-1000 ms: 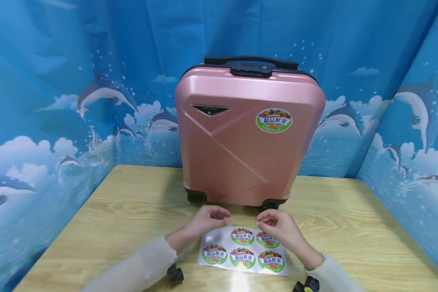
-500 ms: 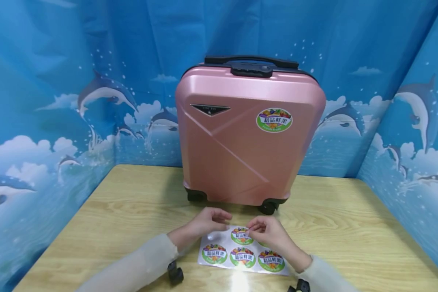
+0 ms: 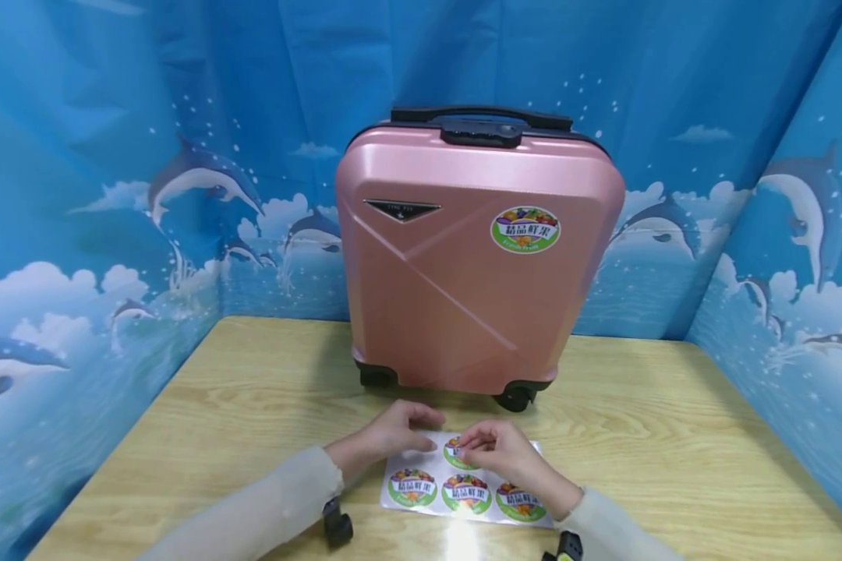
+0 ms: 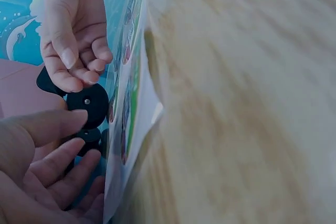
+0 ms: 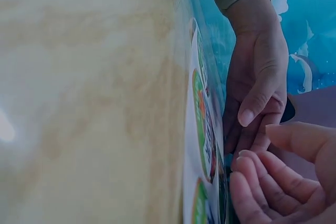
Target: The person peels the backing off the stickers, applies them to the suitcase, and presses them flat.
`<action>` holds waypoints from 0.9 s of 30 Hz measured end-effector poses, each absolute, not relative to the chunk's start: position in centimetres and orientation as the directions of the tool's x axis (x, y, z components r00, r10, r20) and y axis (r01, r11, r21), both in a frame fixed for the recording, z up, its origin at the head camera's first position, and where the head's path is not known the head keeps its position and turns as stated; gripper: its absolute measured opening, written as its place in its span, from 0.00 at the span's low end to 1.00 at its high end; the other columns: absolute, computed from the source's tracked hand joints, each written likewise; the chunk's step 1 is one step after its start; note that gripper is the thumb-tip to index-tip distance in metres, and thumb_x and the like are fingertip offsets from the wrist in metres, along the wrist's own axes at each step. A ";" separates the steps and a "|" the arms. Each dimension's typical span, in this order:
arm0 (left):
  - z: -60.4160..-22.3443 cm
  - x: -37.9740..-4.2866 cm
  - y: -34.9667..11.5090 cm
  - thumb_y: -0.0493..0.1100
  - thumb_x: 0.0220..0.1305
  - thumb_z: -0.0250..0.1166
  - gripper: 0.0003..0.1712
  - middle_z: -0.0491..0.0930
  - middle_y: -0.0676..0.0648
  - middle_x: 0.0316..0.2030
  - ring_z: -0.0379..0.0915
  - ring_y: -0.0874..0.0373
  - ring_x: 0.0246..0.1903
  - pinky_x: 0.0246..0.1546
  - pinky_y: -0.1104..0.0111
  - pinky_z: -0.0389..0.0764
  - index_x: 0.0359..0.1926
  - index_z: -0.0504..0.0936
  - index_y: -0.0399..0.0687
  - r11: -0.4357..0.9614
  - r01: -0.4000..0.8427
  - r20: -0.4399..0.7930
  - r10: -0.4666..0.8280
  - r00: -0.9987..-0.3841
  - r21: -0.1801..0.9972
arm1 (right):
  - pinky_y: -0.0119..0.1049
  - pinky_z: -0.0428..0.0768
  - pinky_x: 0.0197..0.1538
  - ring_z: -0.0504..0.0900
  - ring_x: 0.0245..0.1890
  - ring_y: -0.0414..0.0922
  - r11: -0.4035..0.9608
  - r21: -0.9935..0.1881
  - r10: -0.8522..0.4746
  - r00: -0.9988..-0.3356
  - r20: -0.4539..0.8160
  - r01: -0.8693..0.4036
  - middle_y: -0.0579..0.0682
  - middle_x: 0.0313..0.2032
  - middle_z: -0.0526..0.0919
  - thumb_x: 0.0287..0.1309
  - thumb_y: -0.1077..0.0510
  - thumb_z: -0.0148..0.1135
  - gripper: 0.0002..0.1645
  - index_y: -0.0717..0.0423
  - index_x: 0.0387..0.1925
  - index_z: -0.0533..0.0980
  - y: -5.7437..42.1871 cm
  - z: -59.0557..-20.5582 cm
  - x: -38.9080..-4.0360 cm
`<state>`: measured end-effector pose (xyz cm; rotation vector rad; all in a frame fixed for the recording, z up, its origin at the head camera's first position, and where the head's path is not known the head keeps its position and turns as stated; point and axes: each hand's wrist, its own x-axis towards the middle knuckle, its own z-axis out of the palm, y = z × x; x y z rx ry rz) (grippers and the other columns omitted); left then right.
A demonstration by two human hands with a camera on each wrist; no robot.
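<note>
A silver sheet (image 3: 408, 456) of oval fruit stickers lies on the table, bare at its upper left. My left hand (image 3: 401, 431) is over that bare corner with relaxed fingers. Over the upper middle sticker (image 3: 454, 452) is my right hand (image 3: 501, 450), its fingers loosely bent and the thumb apart from them, hiding the upper right of the sheet. Both wrist views show a gap between thumb and fingers of the left hand (image 4: 50, 166) and the right hand (image 5: 286, 182), with nothing held. The sheet (image 4: 149, 98) bulges slightly at its near edge in the left wrist view.
Behind the sheet stands a pink suitcase (image 3: 449, 304) on black wheels (image 3: 515, 397), with one fruit sticker (image 3: 526, 231) at its upper right. A blue dolphin-print curtain (image 3: 281, 101) surrounds the wooden table (image 3: 252, 389) at the back and sides.
My right hand has moved left across the sheet, from the upper right sticker to the upper middle one. The left hand has barely shifted; its thumb and fingers are spread a little wider.
</note>
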<state>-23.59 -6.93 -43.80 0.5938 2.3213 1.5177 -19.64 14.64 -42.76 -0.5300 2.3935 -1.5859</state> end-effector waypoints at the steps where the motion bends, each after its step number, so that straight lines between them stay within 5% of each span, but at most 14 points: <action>1: -43.8 -23.6 -6.9 0.29 0.44 0.70 0.24 0.81 0.39 0.45 0.76 0.47 0.47 0.52 0.59 0.75 0.48 0.80 0.34 0.367 0.179 -0.025 0.489 -0.872 0.913 | 0.28 0.78 0.35 0.79 0.31 0.42 0.356 -0.918 -0.416 -0.910 0.011 -0.174 0.54 0.32 0.83 0.50 0.63 0.66 0.13 0.69 0.37 0.78 14.6 -42.9 -19.6; 10: -43.6 -23.3 -6.9 0.26 0.40 0.69 0.24 0.83 0.42 0.40 0.76 0.54 0.37 0.41 0.66 0.78 0.45 0.82 0.35 0.440 0.171 -0.056 0.458 -0.887 0.882 | 0.28 0.78 0.35 0.80 0.30 0.43 0.387 -0.907 -0.404 -0.915 -0.005 -0.166 0.54 0.31 0.84 0.49 0.63 0.67 0.12 0.67 0.36 0.80 14.2 -43.3 -19.1; 18: -43.5 -23.0 -6.7 0.22 0.40 0.66 0.18 0.83 0.40 0.32 0.80 0.55 0.33 0.36 0.70 0.81 0.39 0.81 0.29 0.352 0.107 -0.083 0.485 -0.870 0.930 | 0.27 0.79 0.34 0.81 0.30 0.43 0.415 -0.889 -0.399 -0.917 0.015 -0.195 0.54 0.30 0.85 0.48 0.65 0.66 0.11 0.66 0.36 0.81 14.0 -43.3 -19.2; 27: -43.8 -23.0 -6.7 0.28 0.45 0.68 0.10 0.83 0.46 0.25 0.76 0.61 0.23 0.27 0.72 0.79 0.33 0.84 0.34 0.407 0.060 -0.144 0.454 -0.879 0.912 | 0.27 0.78 0.32 0.80 0.28 0.40 0.438 -0.877 -0.361 -0.932 0.030 -0.198 0.53 0.28 0.85 0.48 0.63 0.67 0.09 0.64 0.34 0.82 13.9 -43.1 -19.1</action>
